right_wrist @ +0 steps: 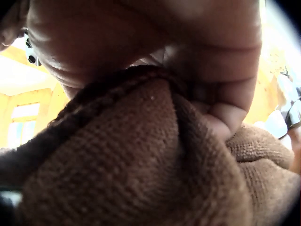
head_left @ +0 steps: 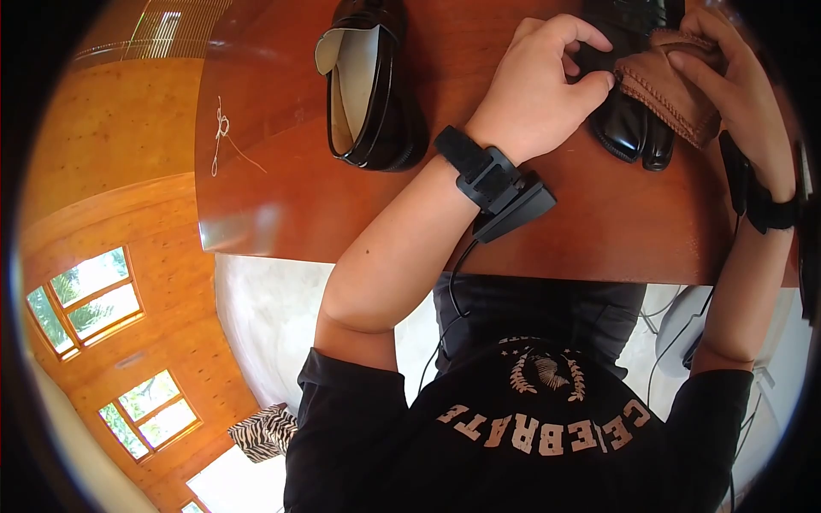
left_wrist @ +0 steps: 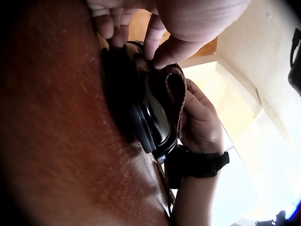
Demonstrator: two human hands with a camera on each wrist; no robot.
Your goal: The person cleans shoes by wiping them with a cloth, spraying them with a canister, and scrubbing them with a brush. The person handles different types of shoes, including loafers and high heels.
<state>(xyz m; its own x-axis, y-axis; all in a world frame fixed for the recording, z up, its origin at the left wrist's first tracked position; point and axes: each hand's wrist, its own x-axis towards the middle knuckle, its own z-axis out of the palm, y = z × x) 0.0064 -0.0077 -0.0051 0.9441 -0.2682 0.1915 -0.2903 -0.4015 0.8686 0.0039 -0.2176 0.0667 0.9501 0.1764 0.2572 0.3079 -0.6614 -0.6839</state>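
Observation:
On the right of the table, a shiny black leather shoe (head_left: 623,137) stands with its toe towards the person. My right hand (head_left: 740,81) grips a folded brown cloth (head_left: 676,90) with a thick stitched edge. The cloth lies over part of the shoe and hides it. Close up in the right wrist view, the cloth (right_wrist: 117,155) shows a ribbed texture and bunches under the fingers. My left hand (head_left: 547,85) holds the shoe's side, its bent fingers and thumb at the upper. In the left wrist view, the thumb and fingertips meet the shoe (left_wrist: 157,113) near the cloth's folded edge.
A second black shoe (head_left: 389,128) with a beige lining stands to the left on the brown wooden table (head_left: 325,218). Near the left edge lies a thin knotted string (head_left: 222,128). Black cables (head_left: 451,286) run down from the wrist cameras.

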